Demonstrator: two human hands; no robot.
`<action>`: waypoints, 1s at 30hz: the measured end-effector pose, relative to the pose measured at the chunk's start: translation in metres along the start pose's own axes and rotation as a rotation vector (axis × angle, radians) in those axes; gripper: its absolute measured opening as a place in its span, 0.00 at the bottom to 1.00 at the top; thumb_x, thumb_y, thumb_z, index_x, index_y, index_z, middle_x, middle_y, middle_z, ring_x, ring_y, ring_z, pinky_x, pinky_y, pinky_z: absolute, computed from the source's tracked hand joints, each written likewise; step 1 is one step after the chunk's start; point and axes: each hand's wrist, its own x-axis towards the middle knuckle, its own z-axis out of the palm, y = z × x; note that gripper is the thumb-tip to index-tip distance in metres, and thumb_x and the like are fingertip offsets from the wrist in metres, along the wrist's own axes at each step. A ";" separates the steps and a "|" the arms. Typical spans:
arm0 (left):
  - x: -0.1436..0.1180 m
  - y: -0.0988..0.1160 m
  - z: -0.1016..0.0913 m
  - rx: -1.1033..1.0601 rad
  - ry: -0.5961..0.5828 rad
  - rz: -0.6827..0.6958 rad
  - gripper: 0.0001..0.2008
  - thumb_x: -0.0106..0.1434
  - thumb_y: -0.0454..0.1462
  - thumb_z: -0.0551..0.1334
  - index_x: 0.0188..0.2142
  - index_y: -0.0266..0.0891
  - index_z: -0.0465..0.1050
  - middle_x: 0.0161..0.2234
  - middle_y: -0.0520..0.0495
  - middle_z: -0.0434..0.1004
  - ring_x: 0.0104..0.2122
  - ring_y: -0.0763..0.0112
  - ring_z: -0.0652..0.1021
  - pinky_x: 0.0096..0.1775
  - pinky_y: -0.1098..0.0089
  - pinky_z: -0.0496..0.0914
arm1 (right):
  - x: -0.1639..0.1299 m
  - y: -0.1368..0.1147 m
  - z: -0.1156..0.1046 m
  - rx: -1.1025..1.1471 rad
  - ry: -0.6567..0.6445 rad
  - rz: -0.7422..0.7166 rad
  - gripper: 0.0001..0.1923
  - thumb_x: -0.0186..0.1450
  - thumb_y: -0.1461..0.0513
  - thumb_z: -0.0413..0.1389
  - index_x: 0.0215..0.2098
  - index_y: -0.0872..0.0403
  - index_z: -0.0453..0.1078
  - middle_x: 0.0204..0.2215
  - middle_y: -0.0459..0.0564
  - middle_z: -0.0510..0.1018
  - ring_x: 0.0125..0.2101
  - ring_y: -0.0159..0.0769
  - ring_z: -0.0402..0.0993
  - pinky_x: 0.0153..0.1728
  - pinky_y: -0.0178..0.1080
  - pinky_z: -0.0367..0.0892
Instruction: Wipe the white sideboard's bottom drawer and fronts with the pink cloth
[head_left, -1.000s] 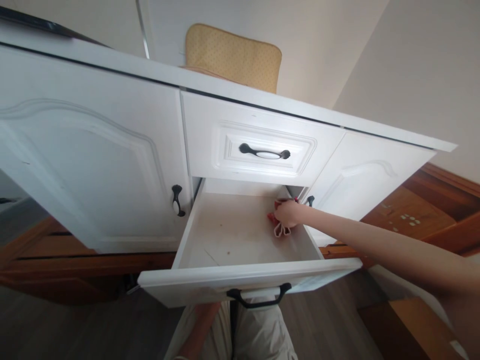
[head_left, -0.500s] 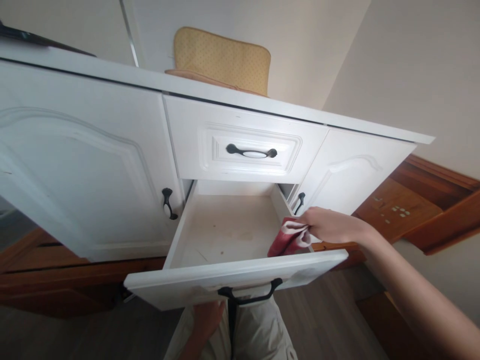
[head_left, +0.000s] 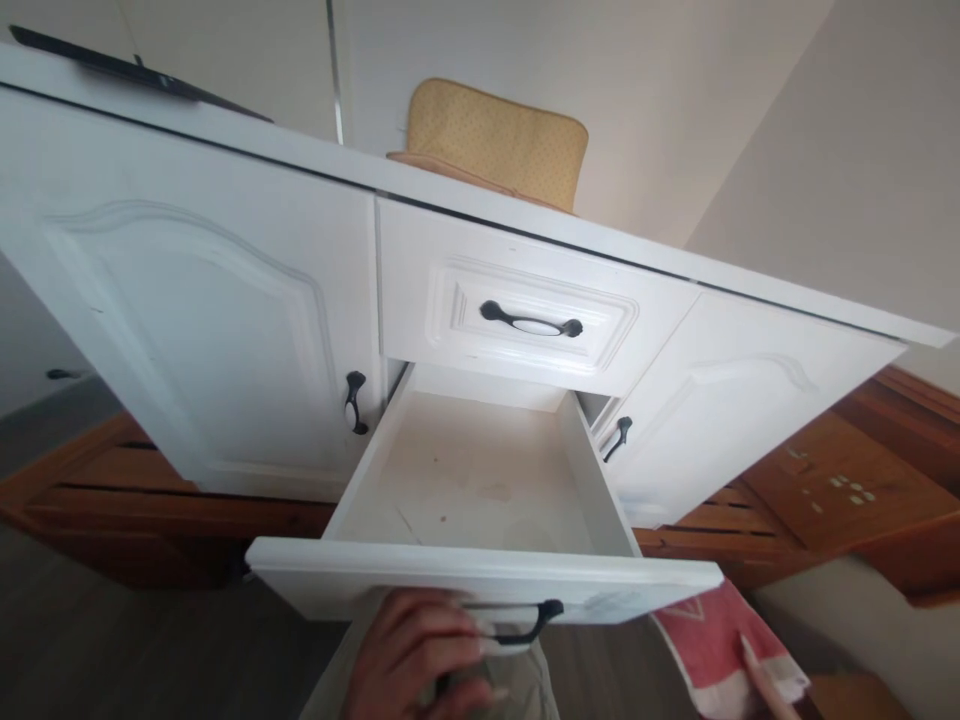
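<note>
A white drawer [head_left: 480, 565] stands pulled out below a shut drawer front. Its bare bottom shows a few small specks and a faint stain. My left hand [head_left: 420, 650] is at the drawer's front, its slightly bent fingers apart and covering the left end of the black-and-white drawer handle [head_left: 529, 625]; no firm grip shows. At the lower right, my right hand [head_left: 761, 675] holds a red and white cloth [head_left: 709, 640] beside the drawer's right corner. Only a finger or so of that hand shows on the cloth; the rest is out of frame or hidden.
White cupboard doors [head_left: 202, 340] flank the drawers. On the cabinet top are a yellow dotted padded item [head_left: 495, 140] and a flat dark device [head_left: 135, 75]. Brown wooden furniture [head_left: 847, 480] lies low behind, at both sides.
My right hand has taken the cloth out of the drawer and down past its right corner. My left hand has risen from below the drawer front to the handle.
</note>
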 end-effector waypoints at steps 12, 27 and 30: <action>0.026 -0.079 0.043 0.228 0.091 0.089 0.07 0.63 0.35 0.71 0.42 0.45 0.80 0.35 0.55 0.86 0.41 0.68 0.78 0.47 0.64 0.67 | 0.023 -0.011 0.063 0.326 0.081 -0.169 0.28 0.52 0.50 0.70 0.50 0.44 0.74 0.55 0.46 0.78 0.59 0.44 0.72 0.65 0.57 0.61; 0.091 -0.168 0.073 0.236 0.125 -0.028 0.07 0.65 0.36 0.68 0.42 0.46 0.82 0.44 0.48 0.84 0.48 0.63 0.78 0.51 0.59 0.71 | -0.055 -0.070 0.220 0.421 -0.107 -0.415 0.27 0.55 0.51 0.68 0.49 0.53 0.73 0.40 0.49 0.82 0.39 0.37 0.78 0.42 0.41 0.76; 0.053 -0.139 0.073 0.253 0.195 -0.104 0.12 0.66 0.33 0.65 0.48 0.47 0.80 0.51 0.46 0.81 0.53 0.62 0.76 0.55 0.57 0.70 | -0.061 -0.074 0.275 0.267 -0.084 -0.436 0.21 0.58 0.48 0.63 0.37 0.55 0.72 0.21 0.43 0.74 0.25 0.35 0.72 0.28 0.37 0.70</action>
